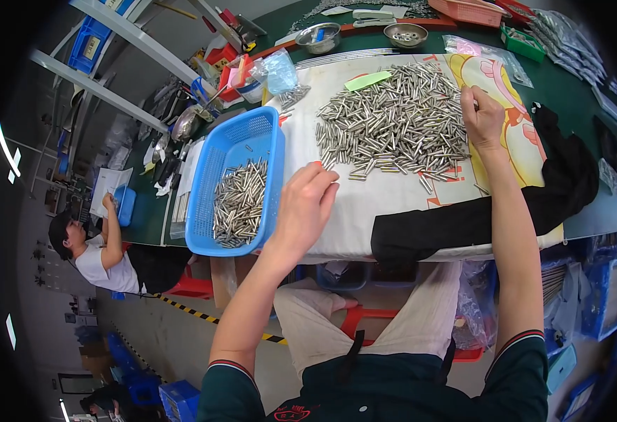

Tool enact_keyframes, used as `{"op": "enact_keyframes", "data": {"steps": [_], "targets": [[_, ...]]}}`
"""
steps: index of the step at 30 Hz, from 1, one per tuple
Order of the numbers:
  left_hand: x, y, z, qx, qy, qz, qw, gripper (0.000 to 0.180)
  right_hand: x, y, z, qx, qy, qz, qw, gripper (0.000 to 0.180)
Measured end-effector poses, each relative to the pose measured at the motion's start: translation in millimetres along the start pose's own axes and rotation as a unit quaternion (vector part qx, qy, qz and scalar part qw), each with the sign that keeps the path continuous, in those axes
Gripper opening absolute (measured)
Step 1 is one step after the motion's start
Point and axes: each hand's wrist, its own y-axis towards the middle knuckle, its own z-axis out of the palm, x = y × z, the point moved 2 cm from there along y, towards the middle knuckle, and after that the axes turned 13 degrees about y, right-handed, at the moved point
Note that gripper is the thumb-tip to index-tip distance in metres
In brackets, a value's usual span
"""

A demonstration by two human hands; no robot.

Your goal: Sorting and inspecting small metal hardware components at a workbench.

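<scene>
A wide heap of short silver metal pins [400, 119] lies on a pale printed cloth [354, 218] in front of me. My right hand [484, 118] is closed at the heap's right edge, its fingers curled in; what they hold, if anything, is hidden. Between the heap and a blue plastic basket [274, 169], my left hand [304, 207] hovers with bent fingers drawn together. Whether a pin is in it does not show. More metal pins [241, 204] fill part of the basket's bottom. A light green slip [368, 81] rests on the heap's far side.
A black garment [435, 228] lies across the cloth's near right. Two metal bowls, one [319, 38] left of the other [405, 35], stand at the back. Left are a metal shelf frame [129, 42] and a seated person [104, 257] with a small blue basket [125, 205].
</scene>
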Motion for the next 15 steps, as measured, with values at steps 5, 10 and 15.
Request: {"op": "enact_keyframes", "data": {"steps": [5,10,15], "targets": [[6,5,46,0.021,0.026,-0.015,0.999,0.015,-8,3,3,0.05,-0.175,0.105,0.978,0.037],[5,11,57,0.028,0.049,-0.017,0.998,0.013,-41,-4,6,0.119,-0.262,0.104,0.952,0.035],[9,15,65,0.016,0.084,0.043,0.995,0.01,-63,-12,9,0.146,-0.261,0.085,0.951,0.03]]}}
